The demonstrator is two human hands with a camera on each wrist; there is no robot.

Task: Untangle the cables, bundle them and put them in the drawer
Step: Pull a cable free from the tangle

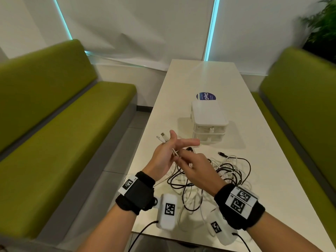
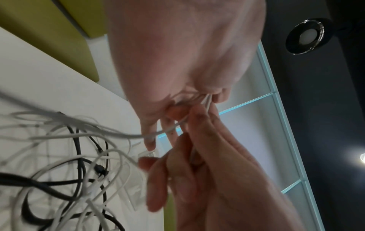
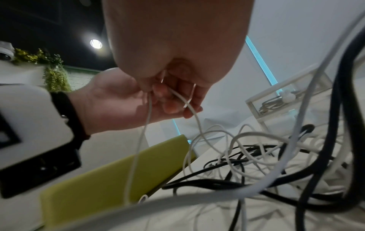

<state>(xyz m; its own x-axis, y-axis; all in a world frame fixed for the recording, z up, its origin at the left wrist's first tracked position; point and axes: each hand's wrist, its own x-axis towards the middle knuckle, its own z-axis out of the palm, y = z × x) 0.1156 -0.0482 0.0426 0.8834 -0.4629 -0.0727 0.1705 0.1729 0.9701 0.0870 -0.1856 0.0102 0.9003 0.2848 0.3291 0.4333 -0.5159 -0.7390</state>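
The desk [image 1: 245, 135] is plain off-white. On it lies a tangle of white cables [image 1: 192, 202] and black cables [image 1: 236, 171]. The small drawer unit [image 1: 209, 122] is white with clear fronts, and a dark blue round sticker [image 1: 206, 96] with white lettering sits beyond it. Both benches [image 1: 60, 113] are olive green. The wristbands [image 1: 135, 193] are black, carrying white tags with black square patterns.

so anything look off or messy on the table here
Yes: black and white cables lie knotted in a loose heap on the table. Nothing looks damaged or spilled; the drawer box sits upright beyond them.
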